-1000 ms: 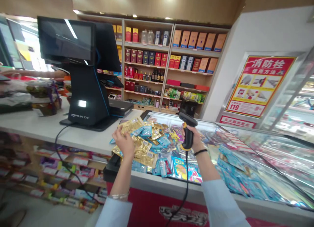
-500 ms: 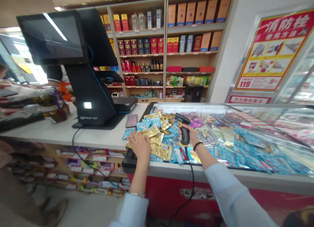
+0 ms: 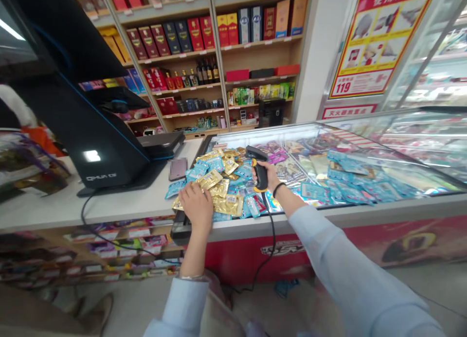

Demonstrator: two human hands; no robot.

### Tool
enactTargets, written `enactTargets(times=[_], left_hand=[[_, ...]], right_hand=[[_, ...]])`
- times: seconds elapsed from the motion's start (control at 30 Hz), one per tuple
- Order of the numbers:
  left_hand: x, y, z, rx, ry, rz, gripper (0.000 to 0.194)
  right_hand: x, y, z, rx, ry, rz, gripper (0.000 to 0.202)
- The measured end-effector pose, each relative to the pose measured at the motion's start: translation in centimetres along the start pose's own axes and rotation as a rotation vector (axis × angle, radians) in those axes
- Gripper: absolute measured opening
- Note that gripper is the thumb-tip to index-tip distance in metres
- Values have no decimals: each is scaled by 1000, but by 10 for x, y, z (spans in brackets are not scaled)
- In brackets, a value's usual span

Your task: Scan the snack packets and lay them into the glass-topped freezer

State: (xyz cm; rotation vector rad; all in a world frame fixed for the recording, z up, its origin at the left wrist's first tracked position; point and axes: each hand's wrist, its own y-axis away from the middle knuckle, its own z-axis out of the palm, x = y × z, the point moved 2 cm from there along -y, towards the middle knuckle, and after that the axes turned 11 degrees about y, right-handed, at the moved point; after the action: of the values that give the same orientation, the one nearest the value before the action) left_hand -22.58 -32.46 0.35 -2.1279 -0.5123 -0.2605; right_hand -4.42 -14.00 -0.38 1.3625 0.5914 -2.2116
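Note:
My right hand (image 3: 269,175) is wrapped round the grip of a black and yellow barcode scanner (image 3: 260,174), held over the packets with its cable hanging down. At the near left edge of the pile, my left hand (image 3: 197,203) rests on gold packets (image 3: 228,205), fingers slightly spread. Blue packets (image 3: 216,163) lie mixed with the gold ones on the glass freezer top. Whether the left fingers grip a packet is not clear; their undersides are hidden.
A black checkout terminal (image 3: 98,133) stands on the white counter (image 3: 120,208) at left, near a phone (image 3: 178,169). More blue packets (image 3: 350,179) lie on the right. Part of a person (image 3: 47,312) shows at lower left.
The view has tilted down and shifted right, bringing more floor into sight. My left hand still rests on the gold packets, and my right hand still holds the scanner.

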Motion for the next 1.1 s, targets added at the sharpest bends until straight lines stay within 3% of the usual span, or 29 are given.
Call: enactTargets(times=[0.23, 0.47, 0.77, 1.1], left_hand=[[2, 0, -4, 42, 8, -108, 49], [4, 0, 0, -25, -84, -39, 53], [1, -2, 1, -13, -69, -36, 59], [4, -6, -9, 81, 124, -205, 41]], right_hand=[[1, 1, 0, 2, -34, 20, 24], [4, 2, 0, 47, -43, 48, 25], [9, -2, -1, 48, -83, 42, 27], [7, -6, 7, -1, -40, 70, 22]])
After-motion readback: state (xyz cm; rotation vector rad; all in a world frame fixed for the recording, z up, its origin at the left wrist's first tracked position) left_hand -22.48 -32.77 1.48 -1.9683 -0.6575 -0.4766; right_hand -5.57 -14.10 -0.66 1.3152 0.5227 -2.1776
